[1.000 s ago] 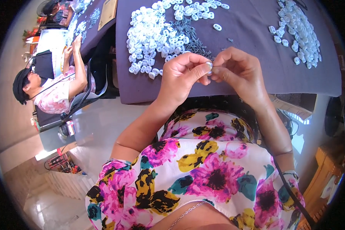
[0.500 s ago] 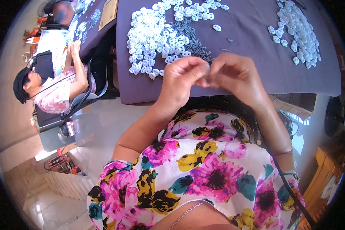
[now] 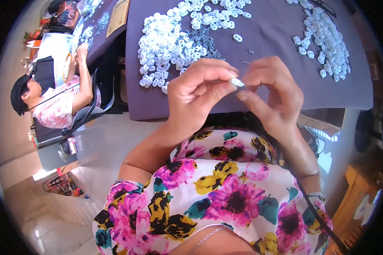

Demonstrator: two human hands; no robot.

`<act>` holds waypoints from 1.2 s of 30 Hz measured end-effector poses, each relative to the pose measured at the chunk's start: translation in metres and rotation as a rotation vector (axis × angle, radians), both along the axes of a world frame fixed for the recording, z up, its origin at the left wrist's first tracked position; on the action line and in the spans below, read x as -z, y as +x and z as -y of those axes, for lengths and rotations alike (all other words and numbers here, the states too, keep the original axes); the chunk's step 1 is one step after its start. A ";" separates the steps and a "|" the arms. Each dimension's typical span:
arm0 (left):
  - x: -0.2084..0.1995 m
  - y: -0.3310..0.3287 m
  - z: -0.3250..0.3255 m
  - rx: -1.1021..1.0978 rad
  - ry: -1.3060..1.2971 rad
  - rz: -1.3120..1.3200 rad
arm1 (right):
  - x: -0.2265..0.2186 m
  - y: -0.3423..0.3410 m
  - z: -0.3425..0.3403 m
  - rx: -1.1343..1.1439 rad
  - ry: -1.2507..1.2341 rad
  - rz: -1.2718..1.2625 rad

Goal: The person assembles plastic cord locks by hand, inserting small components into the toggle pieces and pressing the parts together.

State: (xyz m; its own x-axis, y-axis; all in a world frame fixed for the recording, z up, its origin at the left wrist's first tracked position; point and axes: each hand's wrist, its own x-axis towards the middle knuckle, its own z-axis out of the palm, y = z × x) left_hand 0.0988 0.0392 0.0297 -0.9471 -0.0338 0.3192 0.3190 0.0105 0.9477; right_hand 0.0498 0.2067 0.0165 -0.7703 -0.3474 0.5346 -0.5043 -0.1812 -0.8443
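Over the table's near edge, my left hand [image 3: 193,95] pinches a small white oval plastic piece [image 3: 237,82] between thumb and forefinger. Just right of it is my right hand [image 3: 277,93], slightly blurred, its thumb and curved fingers apart and nothing visible between them. A big heap of white oval pieces with two holes [image 3: 159,40] lies beyond my left hand. Beside that heap is a pile of small dark grey rod-like parts [image 3: 202,40], partly hidden by my left hand. A lone white oval piece [image 3: 237,38] rests farther out on the cloth.
A dark purple cloth covers the table [image 3: 268,34]. Another pile of white pieces [image 3: 330,42] lies at the far right. To the left, a seated person in a dark cap [image 3: 57,100] works at another table; a second person [image 3: 66,12] sits farther back. A wooden piece of furniture [image 3: 357,191] stands at right.
My hands, close together before, have drawn apart, and the white piece now shows in my left fingertips. My right fingers have spread. The whole view has shifted slightly.
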 end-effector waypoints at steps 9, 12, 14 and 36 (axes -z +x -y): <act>-0.046 0.008 -0.004 0.178 -0.166 -0.336 | -0.045 0.006 -0.021 -0.030 0.058 -0.348; -0.091 0.034 -0.022 0.243 0.029 -0.154 | -0.062 0.013 -0.025 -0.106 -0.113 -0.450; -0.109 0.045 -0.032 0.234 0.032 -0.141 | -0.082 0.032 -0.031 -0.113 -0.089 -0.384; -0.102 0.074 -0.045 0.115 0.150 -0.206 | -0.128 0.077 -0.012 0.115 -0.142 -0.150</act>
State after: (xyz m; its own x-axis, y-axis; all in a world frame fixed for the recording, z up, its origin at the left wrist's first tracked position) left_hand 0.1730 0.0843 0.1319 -0.8629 0.0089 0.5053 0.4964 -0.1721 0.8509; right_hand 0.1263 0.2186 0.1447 -0.7086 -0.1747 0.6836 -0.6466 -0.2270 -0.7283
